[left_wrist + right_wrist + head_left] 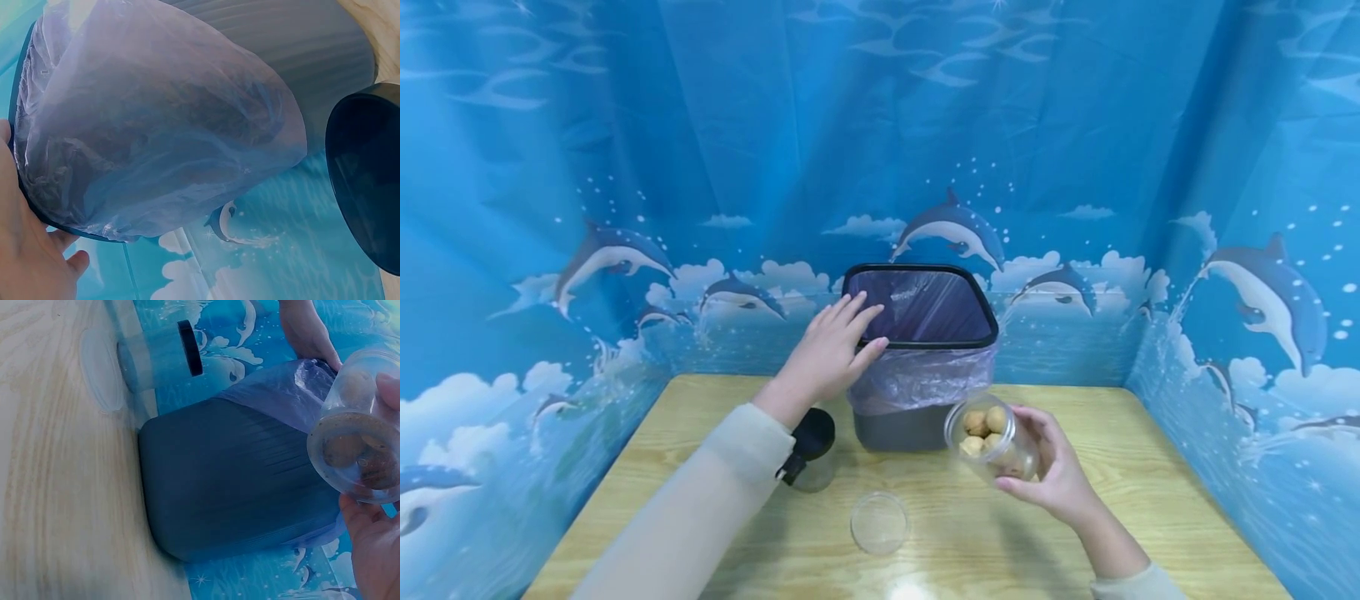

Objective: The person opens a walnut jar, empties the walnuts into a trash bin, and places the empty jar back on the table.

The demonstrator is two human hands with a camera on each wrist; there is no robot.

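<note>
My right hand (1054, 475) grips a clear plastic jar (1021, 460) with several walnuts (976, 423) inside. The jar is lidless and tilted, its mouth facing the front of a grey trash bin (898, 429). A thin purplish bag (925, 379) lines the bin and hangs over its black rim (925, 344). At the rim's left side, my left hand (831, 346) lies with fingers spread and fairly straight. In the left wrist view, the left hand (28, 240) is against the rim's edge. Fingers and thumb hold the jar (359, 456) from its sides in the right wrist view.
A clear jar with a black lid (814, 432) stands left of the bin, partly behind the left forearm. On the wooden table (970, 542) a round clear lid (880, 523) lies flat in front of the bin. Blue dolphin-print curtains (737, 167) enclose the table's back and sides.
</note>
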